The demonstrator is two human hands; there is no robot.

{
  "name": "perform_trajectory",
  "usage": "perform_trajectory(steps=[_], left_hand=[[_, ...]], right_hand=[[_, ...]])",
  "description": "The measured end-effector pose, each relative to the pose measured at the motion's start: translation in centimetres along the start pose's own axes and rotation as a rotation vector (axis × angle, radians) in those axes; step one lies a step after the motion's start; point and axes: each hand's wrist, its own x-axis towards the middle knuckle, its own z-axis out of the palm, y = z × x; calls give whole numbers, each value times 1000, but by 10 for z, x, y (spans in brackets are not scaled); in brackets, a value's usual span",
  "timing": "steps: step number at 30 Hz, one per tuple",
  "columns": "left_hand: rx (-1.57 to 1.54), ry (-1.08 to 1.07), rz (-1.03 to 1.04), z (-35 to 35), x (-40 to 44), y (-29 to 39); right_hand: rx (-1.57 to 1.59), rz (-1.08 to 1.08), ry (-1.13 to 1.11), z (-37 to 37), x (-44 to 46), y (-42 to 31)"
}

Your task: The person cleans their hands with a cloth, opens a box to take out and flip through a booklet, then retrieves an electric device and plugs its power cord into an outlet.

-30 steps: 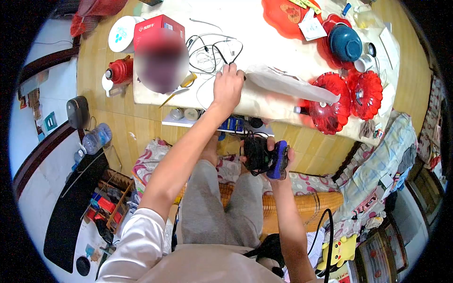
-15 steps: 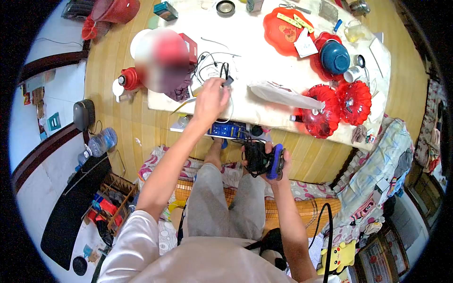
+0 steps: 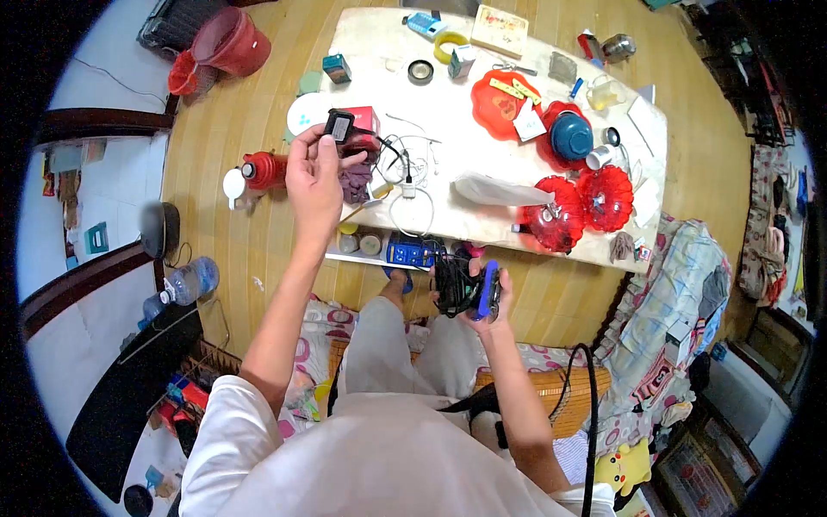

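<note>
My left hand point(image 3: 314, 185) is raised over the near left part of the table, its fingers pinching a black power adapter point(image 3: 338, 127) with a pale label. From the adapter a black cord point(image 3: 386, 148) runs right to a small white connector point(image 3: 408, 188) among loose white cables. Low in front of my lap, my right hand point(image 3: 497, 310) is closed round a bundle of black cable point(image 3: 454, 284) and a blue-and-black device point(image 3: 488, 289) whose kind I cannot make out. Its fingers are partly hidden behind these.
On the table point(image 3: 431, 112) stand red lobed dishes point(image 3: 556, 211), a blue bowl point(image 3: 568, 136) and a white bag point(image 3: 500, 189). A blue power strip point(image 3: 409, 252) lies on the shelf below the near edge. A red flask point(image 3: 261, 170) stands left of the table.
My left hand has moved up and left from the cables, now holding the adapter up with its cord stretched out. My right hand keeps its bundle and device. The view has shifted slightly.
</note>
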Motion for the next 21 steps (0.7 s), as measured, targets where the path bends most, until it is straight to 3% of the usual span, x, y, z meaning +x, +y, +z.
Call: perform_trajectory(steps=[10, 14, 19, 21], left_hand=[[-178, -235, -113, -4, -31, 136], [-344, -426, -152, -6, -49, 182], [-395, -482, -92, -1, -78, 245], [-397, -475, -67, 3, -92, 275]], right_hand=[[69, -103, -91, 87, -34, 11], [59, -89, -83, 87, -47, 12], [74, 102, -113, 73, -59, 5], [167, 135, -141, 108, -70, 11]])
